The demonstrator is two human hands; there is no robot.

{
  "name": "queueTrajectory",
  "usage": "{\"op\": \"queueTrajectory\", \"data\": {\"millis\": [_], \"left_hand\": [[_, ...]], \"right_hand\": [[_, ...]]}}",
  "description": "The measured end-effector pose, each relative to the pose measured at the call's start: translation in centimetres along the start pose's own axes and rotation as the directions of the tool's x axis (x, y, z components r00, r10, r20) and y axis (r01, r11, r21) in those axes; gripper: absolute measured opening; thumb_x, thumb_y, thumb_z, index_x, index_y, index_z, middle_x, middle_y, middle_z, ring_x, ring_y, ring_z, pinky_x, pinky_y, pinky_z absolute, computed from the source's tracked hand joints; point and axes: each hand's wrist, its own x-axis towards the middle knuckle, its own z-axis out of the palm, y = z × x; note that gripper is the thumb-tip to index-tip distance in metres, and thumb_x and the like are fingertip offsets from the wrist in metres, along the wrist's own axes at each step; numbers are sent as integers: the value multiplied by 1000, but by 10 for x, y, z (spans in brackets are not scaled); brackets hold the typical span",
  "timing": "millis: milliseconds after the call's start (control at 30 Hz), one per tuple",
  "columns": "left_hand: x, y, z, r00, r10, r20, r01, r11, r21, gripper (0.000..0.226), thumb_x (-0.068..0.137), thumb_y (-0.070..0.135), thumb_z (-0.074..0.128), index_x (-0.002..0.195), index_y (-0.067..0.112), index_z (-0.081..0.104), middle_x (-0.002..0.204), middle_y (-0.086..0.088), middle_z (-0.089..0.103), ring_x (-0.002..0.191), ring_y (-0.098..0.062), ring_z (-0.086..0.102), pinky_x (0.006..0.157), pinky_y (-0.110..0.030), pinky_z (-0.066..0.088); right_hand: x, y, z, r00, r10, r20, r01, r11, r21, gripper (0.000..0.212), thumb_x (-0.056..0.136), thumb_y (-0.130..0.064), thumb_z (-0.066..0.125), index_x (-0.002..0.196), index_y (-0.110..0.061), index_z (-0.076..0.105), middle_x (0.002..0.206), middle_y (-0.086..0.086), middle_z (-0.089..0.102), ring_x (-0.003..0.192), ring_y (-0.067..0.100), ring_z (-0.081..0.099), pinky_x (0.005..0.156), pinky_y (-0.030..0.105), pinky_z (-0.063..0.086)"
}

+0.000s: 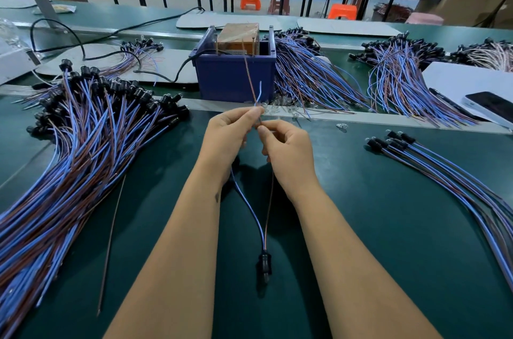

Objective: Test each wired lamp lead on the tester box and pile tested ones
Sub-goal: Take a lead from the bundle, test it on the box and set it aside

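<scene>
Your lamp lead (262, 216) hangs between your forearms: a blue wire and a brown wire dropping to a black socket (265, 262) above the green bench (388, 227). Their free ends rise toward the blue tester box (236, 80) just beyond your fingers. Your left hand (227, 139) pinches both wires near the top; your right hand (288, 150) pinches the brown wire just below. A large heap of leads (77, 150) lies to your left, a small pile (444, 169) to your right. A phone (491, 107) rests far right.
</scene>
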Motion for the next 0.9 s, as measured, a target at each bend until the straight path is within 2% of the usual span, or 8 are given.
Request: {"op": "queueTrajectory", "data": {"millis": [167, 267, 333, 400, 567, 633, 767, 900], "left_hand": [[-4, 4, -2, 1000, -9, 26, 7, 997, 81, 11, 90, 22, 68, 89, 17, 78, 78, 10, 73, 66, 9, 61, 57, -2, 41], [-2, 6, -8, 997, -59, -59, 57, 998, -28, 10, 89, 22, 70, 85, 19, 78, 70, 8, 71, 65, -3, 63, 67, -16, 51], [-1, 7, -11, 994, -87, -70, 82, 994, -71, 14, 91, 24, 68, 81, 21, 77, 54, 13, 57, 47, -3, 50, 50, -14, 45], [1, 8, -13, 989, -123, -88, 109, 983, -149, 21, 94, 25, 66, 75, 22, 75, 51, 11, 45, 41, -4, 38, 38, -13, 30], [4, 11, -15, 978, -184, -97, 138, 923, -358, 19, 96, 18, 62, 78, 15, 64, 53, 8, 54, 44, -3, 49, 43, -13, 42], [4, 11, -15, 973, -203, -111, 145, 909, -391, 20, 96, 15, 61, 77, 14, 58, 54, 7, 54, 45, -4, 50, 43, -15, 44], [4, 11, -16, 957, -240, -162, 149, 887, -436, 20, 96, 13, 61, 77, 18, 56, 56, 6, 55, 47, -5, 53, 45, -16, 45], [5, 10, -18, 946, -192, -262, 62, 899, -433, 19, 93, 10, 65, 77, 19, 58, 58, 7, 63, 53, -5, 61, 52, -15, 50]], "right_hand": [[-3, 0, -1, 996, -16, 84, 14, 1000, 15, 18, 95, -17, 59, 85, -24, 73, 54, -10, 53, 58, 10, 48, 57, 30, 42], [-1, 1, -6, 997, 31, 68, -35, 998, 50, 21, 96, -13, 55, 88, -24, 71, 58, -10, 58, 54, 7, 52, 55, 24, 45], [1, 2, -9, 993, 76, 93, -77, 997, 13, 25, 94, -4, 56, 102, -25, 69, 67, -3, 60, 57, 10, 52, 57, 30, 48], [1, 3, -10, 976, 73, 204, -56, 994, -89, 47, 86, 5, 60, 118, -29, 64, 75, -1, 60, 59, 10, 50, 63, 31, 49], [-3, 1, -13, 881, 4, 472, 23, 998, -51, 94, 71, -5, 83, 144, -45, 39, 87, -10, 65, 64, 10, 42, 67, 15, 47], [-2, -1, -16, 880, -21, 474, -7, 998, 57, 84, 77, -9, 81, 141, -45, 42, 83, -12, 66, 68, 16, 43, 73, 19, 46], [-2, -4, -20, 918, -35, 396, -106, 939, 328, 27, 97, -27, 57, 122, -36, 64, 85, -2, 69, 69, 13, 56, 71, 20, 49], [1, 2, -19, 991, 88, 100, -121, 904, 409, 24, 105, -24, 42, 106, -20, 66, 72, -3, 67, 57, 11, 56, 63, 23, 46]]}}
